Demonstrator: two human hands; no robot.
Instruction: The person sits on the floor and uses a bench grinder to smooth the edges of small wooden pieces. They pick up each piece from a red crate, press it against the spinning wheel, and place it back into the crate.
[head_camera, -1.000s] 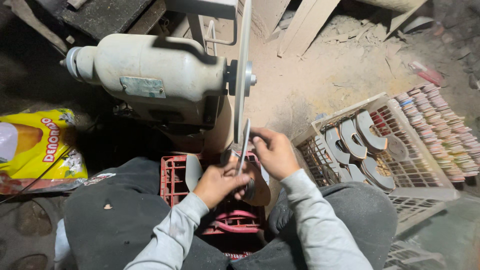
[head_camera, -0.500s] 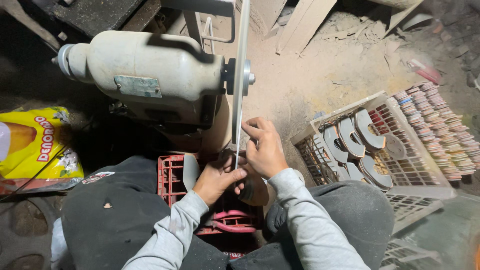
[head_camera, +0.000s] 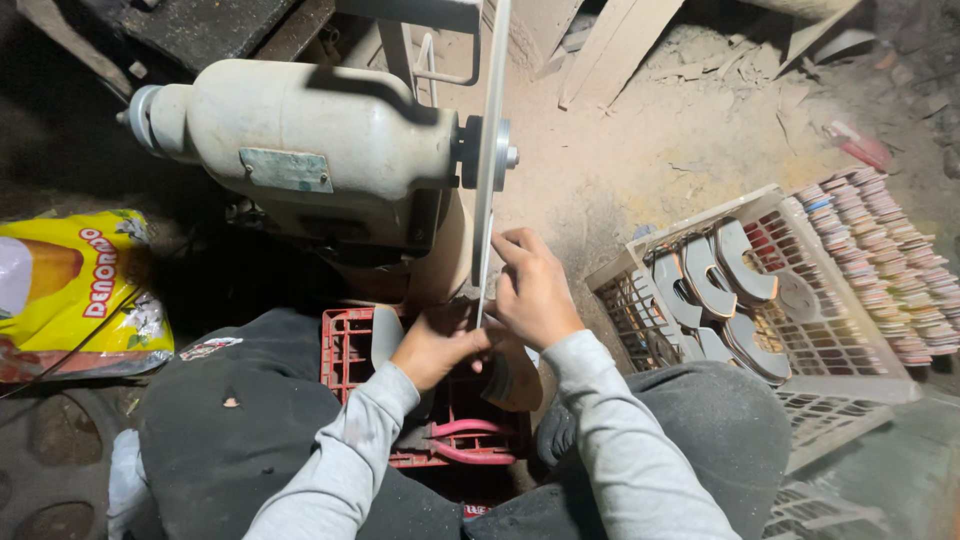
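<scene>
Dusty workshop floor: both hands, left hand and right hand, fingers gripping a thin workpiece, pressed it against the grinder's disc.

A single head-worn camera looks steeply down from close above the grinder motor, the dusty floor spread beyond it.

Grey long sleeves, dusty at the cuffs; dark grey trousers, one knee holed.
</scene>
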